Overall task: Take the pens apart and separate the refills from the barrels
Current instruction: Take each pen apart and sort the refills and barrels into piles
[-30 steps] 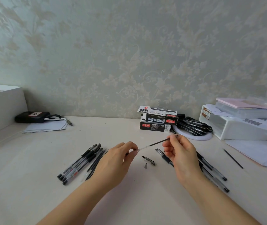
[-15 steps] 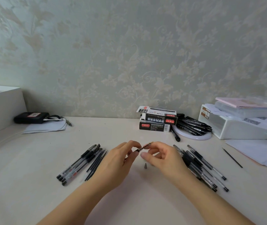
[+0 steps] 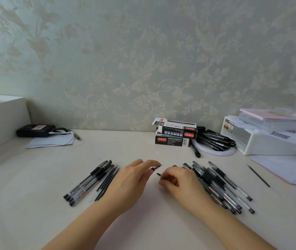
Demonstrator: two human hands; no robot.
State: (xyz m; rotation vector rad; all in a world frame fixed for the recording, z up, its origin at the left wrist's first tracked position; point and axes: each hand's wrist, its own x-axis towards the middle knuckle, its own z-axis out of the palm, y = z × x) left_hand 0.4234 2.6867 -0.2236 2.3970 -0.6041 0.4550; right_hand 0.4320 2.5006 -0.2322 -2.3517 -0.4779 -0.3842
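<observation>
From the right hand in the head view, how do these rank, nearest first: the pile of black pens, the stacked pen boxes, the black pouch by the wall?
1. Pile of black pens: touching the right hand, on its right.
2. Stacked black-and-white pen boxes: behind, by the wall.
3. Black pouch: far left corner.

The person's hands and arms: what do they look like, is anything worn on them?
Both arms are bare as far as the head view shows: no sleeve, watch, bracelet or glove. The left hand and right hand show no ring. The nails look short and unpainted, though slightly blurred.
</observation>
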